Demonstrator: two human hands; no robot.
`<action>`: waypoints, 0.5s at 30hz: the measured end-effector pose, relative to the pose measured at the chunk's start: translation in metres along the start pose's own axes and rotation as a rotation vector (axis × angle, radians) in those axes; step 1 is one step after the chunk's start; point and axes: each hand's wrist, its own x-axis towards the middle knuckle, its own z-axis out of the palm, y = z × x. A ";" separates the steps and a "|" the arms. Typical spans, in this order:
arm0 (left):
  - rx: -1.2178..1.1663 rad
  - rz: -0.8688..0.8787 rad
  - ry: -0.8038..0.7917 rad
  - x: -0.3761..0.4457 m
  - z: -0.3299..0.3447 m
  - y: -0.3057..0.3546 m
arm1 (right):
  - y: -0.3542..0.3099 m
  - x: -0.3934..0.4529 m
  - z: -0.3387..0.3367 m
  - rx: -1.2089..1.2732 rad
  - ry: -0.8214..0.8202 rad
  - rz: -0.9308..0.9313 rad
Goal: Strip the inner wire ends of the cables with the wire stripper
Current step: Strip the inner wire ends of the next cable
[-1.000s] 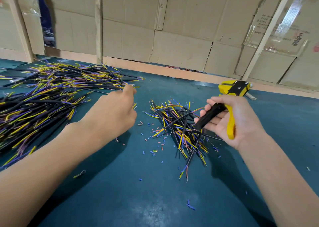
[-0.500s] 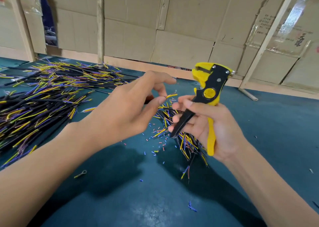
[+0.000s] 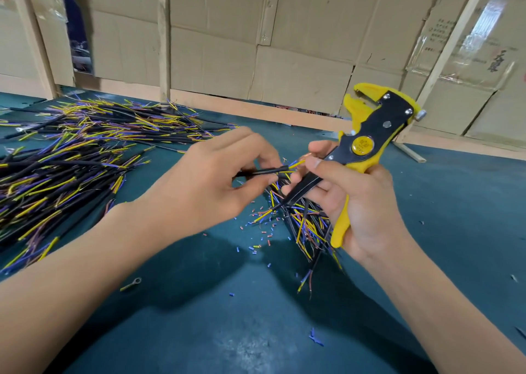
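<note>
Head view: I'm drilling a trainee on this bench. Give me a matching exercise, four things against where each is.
Things:
1. wire stripper
2. cable
3. large cable pile
4. ring terminal

Places:
A. loose on the mat near the left forearm
B. spread across the table's left side
C. gripped in the right hand
D. pinched in the left hand

Pairs: 1-C, 2-D, 3-B, 4-A

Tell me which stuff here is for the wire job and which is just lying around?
For the job: wire stripper in the right hand; black cable pinched by the left hand; cable piles.

Lying about: ring terminal; insulation bits; cardboard wall.
</note>
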 end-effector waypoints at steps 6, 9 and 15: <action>0.168 -0.119 -0.070 0.000 -0.005 -0.016 | -0.007 0.006 -0.008 0.049 0.164 -0.052; 0.198 -0.249 -0.110 -0.001 -0.003 -0.021 | -0.009 0.006 -0.010 0.077 0.179 -0.041; -0.994 -0.739 0.120 0.007 0.004 -0.009 | 0.000 0.000 -0.003 0.033 0.021 0.083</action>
